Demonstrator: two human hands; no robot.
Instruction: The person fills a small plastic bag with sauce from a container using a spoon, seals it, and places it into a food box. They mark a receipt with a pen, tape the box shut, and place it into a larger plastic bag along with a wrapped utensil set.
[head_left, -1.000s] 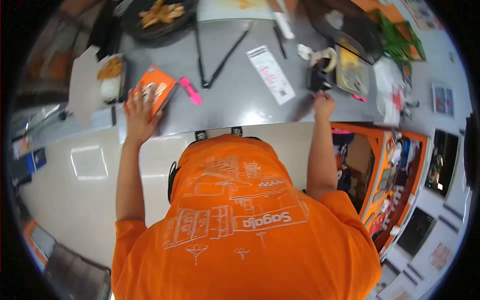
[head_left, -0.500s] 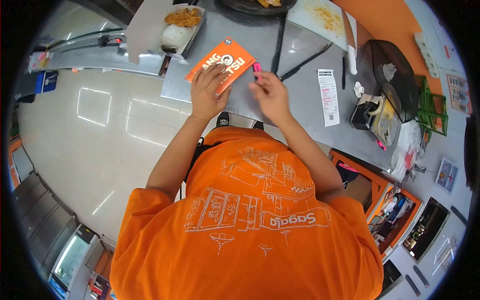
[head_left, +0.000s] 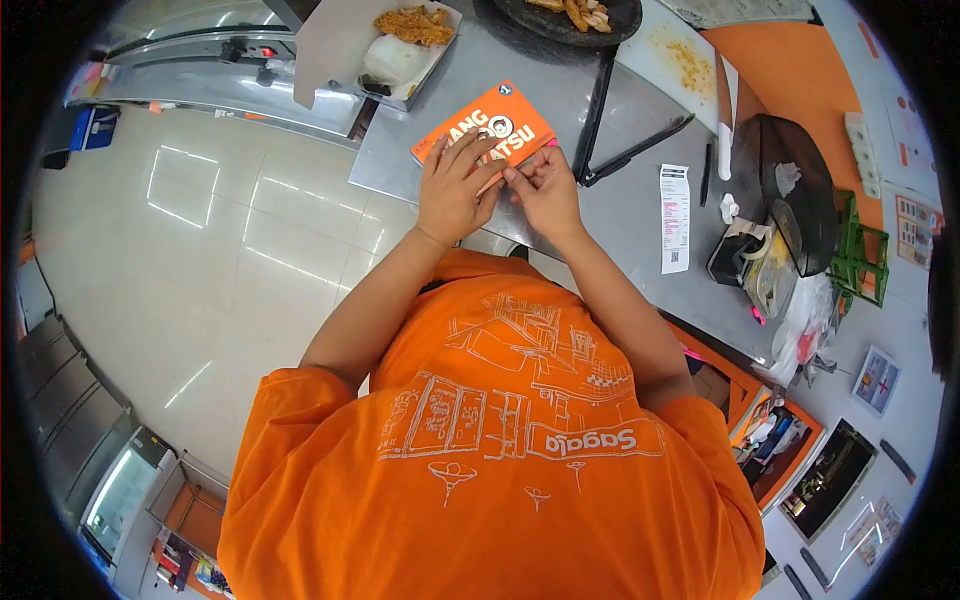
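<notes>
An orange box (head_left: 522, 130) with white lettering lies near the table's front edge. Across its lower left part rests my left hand (head_left: 458, 192), palm down with the fingers extended on its surface. My right hand (head_left: 548, 195) is at the box's lower right edge, its fingers bent and pinched together. Whatever lies between those fingertips is too small to make out. Just beyond them shows a bit of a pink marker (head_left: 553, 144), mostly hidden. Left of the box stands an open food carton (head_left: 408, 92) with fried food (head_left: 413, 27) and white rice (head_left: 396, 62).
Black tongs (head_left: 640, 148) lie right of the box, then a receipt (head_left: 675, 218), a black pen (head_left: 706, 175) and a knife (head_left: 725, 130). Behind are a dark plate (head_left: 540, 22) and a cutting board (head_left: 655, 45). A tape dispenser (head_left: 733, 250) and black mesh cover (head_left: 795, 180) stand right.
My right hand has come from the tape dispenser, past the pink marker, to the box's edge. My left hand stays on the box. The camera view has shifted.
</notes>
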